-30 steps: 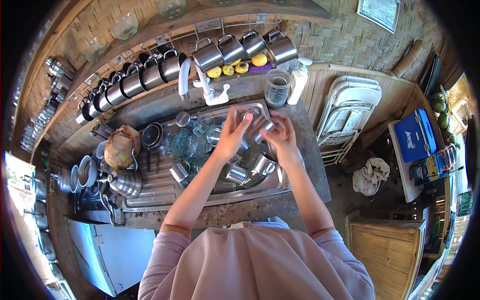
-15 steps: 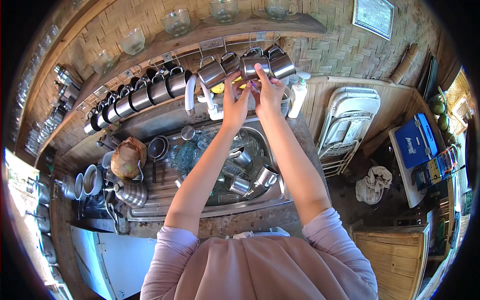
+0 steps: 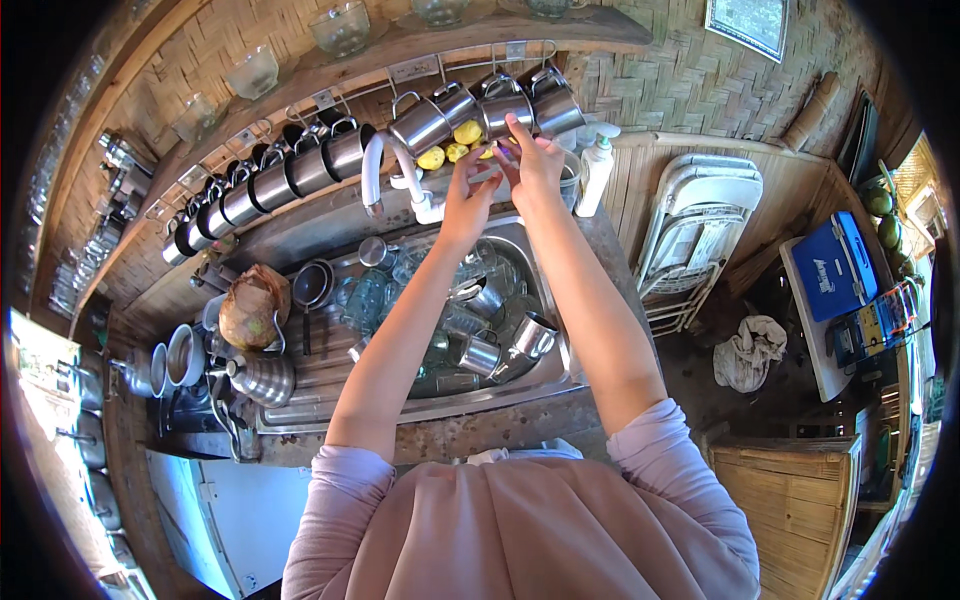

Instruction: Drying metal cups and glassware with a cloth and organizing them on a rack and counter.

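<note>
While the left hand (image 3: 468, 205) and right hand (image 3: 536, 178) hover loosely spread, seemingly empty, hanging the mug (image 3: 503, 102) appears done, calling for careful withdrawal.

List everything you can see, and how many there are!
sink: one, silver, centre
glasses: several, clear, in sink
sink mugs: at least three, silver, in sink
hanging mugs: about ten, silver, on rack
bowls: several, clear, on shelf
tap: one, white, behind sink
fruits: several, yellow, below hanging mugs
bottle: one, white, beyond sink
jar: one, clear, left of bottle
pan: one, dark, left of glasses
coconut: one, brown, left of pan
kettle: one, silver, below coconut
chairs: stack, white, right
sack: one, whitish, right
cooler: one, blue, far right
cabinet: one, tan, lower right
Far left: too blurred to count
sleeves: two, mauve, below sink
left hand: one, bare, near fruits
right hand: one, bare, near hanging mugs
</note>
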`<state>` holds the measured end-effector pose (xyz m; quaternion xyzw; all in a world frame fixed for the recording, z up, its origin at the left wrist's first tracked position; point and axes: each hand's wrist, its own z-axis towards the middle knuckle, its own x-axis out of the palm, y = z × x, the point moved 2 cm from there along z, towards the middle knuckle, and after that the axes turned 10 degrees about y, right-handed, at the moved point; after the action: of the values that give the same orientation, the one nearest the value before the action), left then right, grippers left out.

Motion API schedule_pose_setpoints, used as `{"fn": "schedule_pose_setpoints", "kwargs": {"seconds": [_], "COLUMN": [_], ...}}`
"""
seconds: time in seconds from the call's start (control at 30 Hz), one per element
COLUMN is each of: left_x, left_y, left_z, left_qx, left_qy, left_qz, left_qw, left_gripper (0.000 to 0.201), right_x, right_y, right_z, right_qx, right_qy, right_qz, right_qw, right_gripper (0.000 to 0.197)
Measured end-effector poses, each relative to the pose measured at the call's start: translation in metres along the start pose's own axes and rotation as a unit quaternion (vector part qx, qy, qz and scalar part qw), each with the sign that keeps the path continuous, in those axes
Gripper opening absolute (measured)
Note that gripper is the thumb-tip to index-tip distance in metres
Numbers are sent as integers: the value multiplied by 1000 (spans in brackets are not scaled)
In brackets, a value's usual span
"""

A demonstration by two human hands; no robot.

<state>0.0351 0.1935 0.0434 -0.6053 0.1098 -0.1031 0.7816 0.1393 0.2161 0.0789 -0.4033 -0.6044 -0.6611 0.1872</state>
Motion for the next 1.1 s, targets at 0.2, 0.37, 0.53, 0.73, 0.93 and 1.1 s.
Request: {"fn": "schedule_pose_setpoints", "kwargs": {"seconds": [0.2,0.37,0.53,0.73,0.93,1.1], "left_x": [-49,-80,-86,-85,-86,-91], "left_y": [33,47,47,52,47,45], "left_z": [-49,-109,-153,-183,-199,-209], "left_qx": [-17,-83,-127,-126,-125,-122], "left_qy": [26,47,48,28,-1,-9], "left_qz": [100,133,72,35,0,-8], "left_qw": [995,986,988,991,992,992], "left_gripper": [30,27,25,26,28,29], "right_x": [-47,-119,-158,-167,-154,-144], "right_y": [-18,-65,-96,-125,-106,-63], "right_z": [-20,-45,-71,-72,-68,-80], "right_qx": [-28,75,21,22,15,2], "right_qy": [91,290,326,367,424,407], "right_qz": [-109,-357,-642,-773,-767,-788], "right_qw": [989,885,694,517,481,463], "right_gripper": [46,27,33,26,16,12]}}
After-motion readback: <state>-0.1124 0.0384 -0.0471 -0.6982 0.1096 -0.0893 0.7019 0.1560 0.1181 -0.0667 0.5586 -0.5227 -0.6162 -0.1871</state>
